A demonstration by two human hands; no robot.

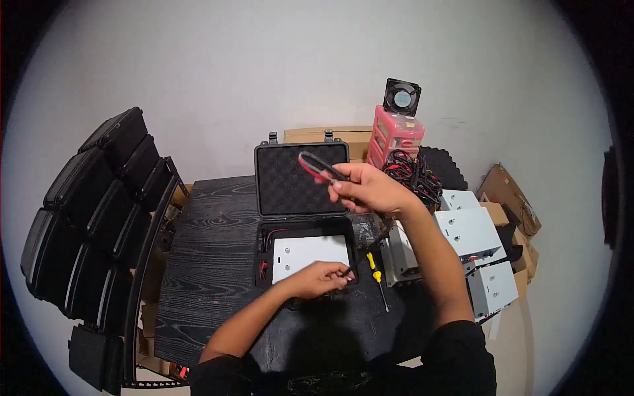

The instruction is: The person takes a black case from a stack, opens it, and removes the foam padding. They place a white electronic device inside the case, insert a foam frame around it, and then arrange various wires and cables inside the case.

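Observation:
My right hand (370, 188) is raised in front of the lid of an open black hard case (257, 185), its fingers closed around a looped red and black cable (309, 164). My left hand (320, 278) is low over the case's right front corner, thumb and fingers pinched on a thin black cable end (346, 271). Beneath that hand a white metal box (314, 249) with two round fittings sits in the case's foam. Red and black leads (263, 267) lie in the slot left of the box. The lid is lined with dark egg-crate foam (281, 188).
A yellow-handled screwdriver (376, 272) lies right of the case on the black wood-grain table (198, 264). More white boxes (465, 231) stand to the right. Behind them are a cable heap (416, 175) and a pink drawer unit (380, 132) topped by a fan (402, 98). Black cases (99, 204) are stacked left.

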